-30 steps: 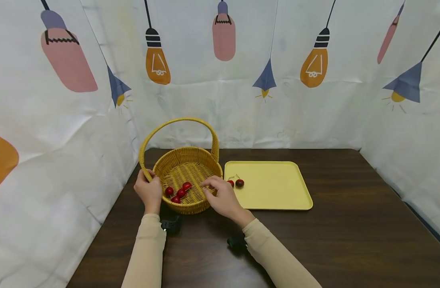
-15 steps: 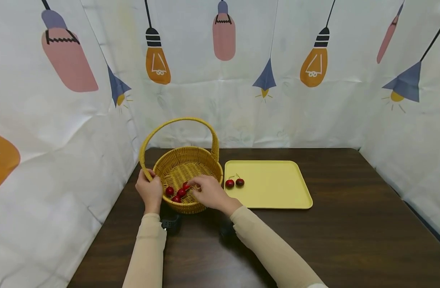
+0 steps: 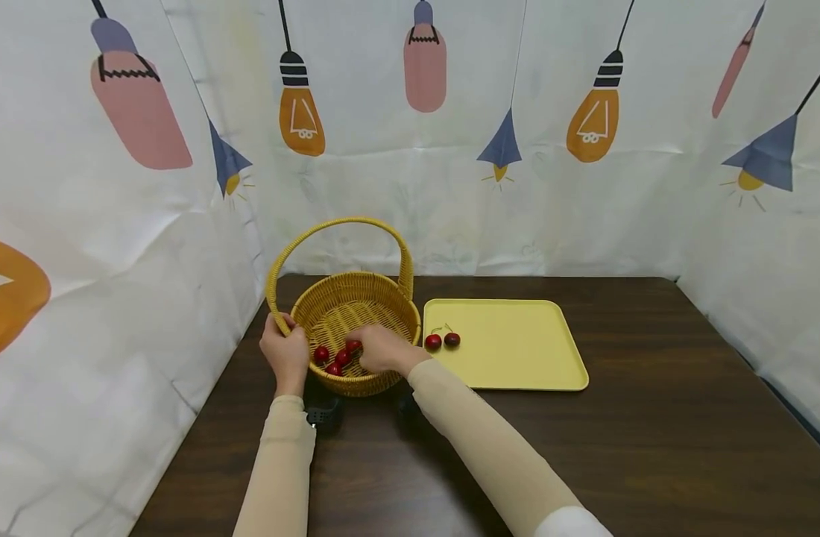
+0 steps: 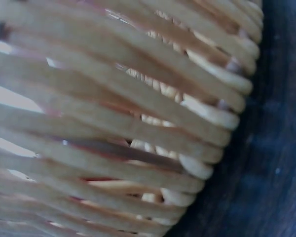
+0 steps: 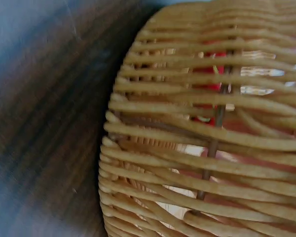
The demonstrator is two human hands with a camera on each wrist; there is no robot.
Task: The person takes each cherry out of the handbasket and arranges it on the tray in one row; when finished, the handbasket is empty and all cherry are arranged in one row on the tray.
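Observation:
A yellow wicker basket [image 3: 356, 385] with a tall arched handle stands on the table, several red cherries [image 3: 342, 358] lying in its near left part. My left hand [image 3: 287, 355] grips the handle's left base at the rim. Inside the basket, my right hand [image 3: 381, 348] has its fingertips at the rearmost cherry [image 3: 353, 346]; the thumb is hidden, so whether it pinches the cherry is unclear. Woven basket wall [image 4: 113, 98] fills much of the left wrist view. In the right wrist view, red shows through the weave [image 5: 163, 108].
To the basket's right lies a yellow tray [image 3: 511, 350] with two stemmed cherries, a red one [image 3: 433, 342] and a darker one [image 3: 452, 339], at its left side. Dark wooden table [image 3: 651, 418] extends to the right. A printed white curtain [image 3: 450, 224] surrounds the back and sides.
My right hand has moved left and deeper into the basket, from its right rim to the cherries. The left hand keeps its grip on the handle. The head view has shifted slightly.

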